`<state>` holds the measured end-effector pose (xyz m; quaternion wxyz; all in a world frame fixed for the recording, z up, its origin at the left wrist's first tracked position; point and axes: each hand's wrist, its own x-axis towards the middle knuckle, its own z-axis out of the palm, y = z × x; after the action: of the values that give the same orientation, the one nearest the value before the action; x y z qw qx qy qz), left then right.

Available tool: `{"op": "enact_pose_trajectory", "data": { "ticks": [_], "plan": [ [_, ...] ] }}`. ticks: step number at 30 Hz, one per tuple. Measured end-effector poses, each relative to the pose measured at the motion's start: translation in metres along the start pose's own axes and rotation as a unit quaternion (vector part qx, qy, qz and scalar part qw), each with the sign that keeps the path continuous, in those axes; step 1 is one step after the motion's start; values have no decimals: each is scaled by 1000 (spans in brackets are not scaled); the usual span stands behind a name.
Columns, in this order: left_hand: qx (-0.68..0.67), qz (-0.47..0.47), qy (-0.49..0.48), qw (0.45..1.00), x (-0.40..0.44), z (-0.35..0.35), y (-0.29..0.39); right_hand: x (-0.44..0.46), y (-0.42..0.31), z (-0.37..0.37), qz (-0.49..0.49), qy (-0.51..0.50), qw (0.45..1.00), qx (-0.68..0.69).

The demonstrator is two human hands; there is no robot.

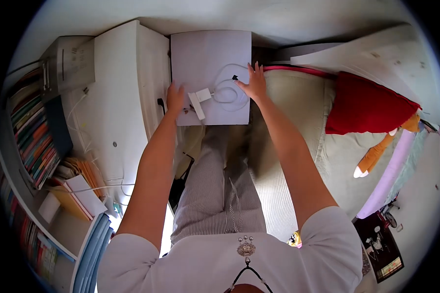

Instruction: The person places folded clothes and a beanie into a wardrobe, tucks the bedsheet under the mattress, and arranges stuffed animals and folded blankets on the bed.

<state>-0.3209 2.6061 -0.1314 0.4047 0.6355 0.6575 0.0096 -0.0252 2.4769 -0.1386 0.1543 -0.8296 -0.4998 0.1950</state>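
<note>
A small white cabinet top (205, 51) lies ahead of me, against the wall. On it rest a white power strip (197, 106), a white charger block (203, 94) set against the strip, and a loosely coiled white cable (225, 95). A small black piece (235, 77) lies near the coil. My left hand (175, 100), a little blurred, is at the cabinet's left edge beside the strip, fingers extended and nothing visible in them. At the right edge, my right hand (255, 84) has its fingers spread, thumb close to the black piece and cable.
On the left stand a white desk (117, 93) and a shelf of books (34, 132). To the right is a bed (293, 107) with a red cushion (366, 105) and an orange plush limb (374, 155). A white cord (107, 186) crosses on the left.
</note>
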Motion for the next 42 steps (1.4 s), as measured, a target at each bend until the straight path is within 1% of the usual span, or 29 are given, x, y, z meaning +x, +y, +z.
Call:
{"op": "enact_pose_trajectory", "data": {
  "ticks": [1,4,7,10,13,14,16,18,19,21,22,24,25,28,31,34,35,37,40,42],
  "plan": [
    [-3,-24,13,1000,5,8,0,7,3,10,1,-19,1000,-12],
    [17,-71,45,996,18,28,-8,11,7,41,64,-76,995,-14],
    [91,-108,61,988,28,48,-27,-14,0,58,73,-68,991,-85],
    [118,-109,72,985,32,50,-24,-41,-12,77,50,-47,995,-68],
    [92,-184,6,979,39,37,-4,-58,-26,89,65,-69,994,-49],
    [73,-179,25,981,41,40,-8,-62,-29,94,70,-79,994,-42],
    [35,-169,65,983,45,46,-17,-65,-38,96,72,-63,995,-41],
    [62,-172,64,981,48,49,-17,-66,-42,97,72,-52,995,-54],
    [77,-172,64,980,48,47,-13,-68,-44,96,82,-61,993,-51],
    [73,-191,83,975,50,49,-1,-66,-41,96,98,-77,991,-48],
    [69,-202,91,973,47,51,6,-67,-39,96,97,-67,992,-37],
    [60,-218,75,971,42,51,17,-69,-34,95,94,-46,994,-16],
    [58,-223,67,971,40,49,22,-72,-31,92,105,-58,993,-23],
    [104,-142,84,981,35,62,19,-68,-19,83,128,-70,989,-35],
    [86,-187,21,978,23,64,51,-71,1,68,126,-59,989,-57],
    [57,-189,-44,979,20,75,62,-72,24,59,141,-77,984,-82],
    [69,-184,-43,980,20,80,66,-73,32,57,130,-54,986,-87],
    [93,-175,-43,979,19,88,72,-72,39,55,122,-51,988,-78],
    [94,-157,-34,983,14,88,75,-74,42,56,120,-47,989,-73],
    [109,-117,-27,987,16,93,59,-77,40,56,122,-46,989,-70]
  ]
}}
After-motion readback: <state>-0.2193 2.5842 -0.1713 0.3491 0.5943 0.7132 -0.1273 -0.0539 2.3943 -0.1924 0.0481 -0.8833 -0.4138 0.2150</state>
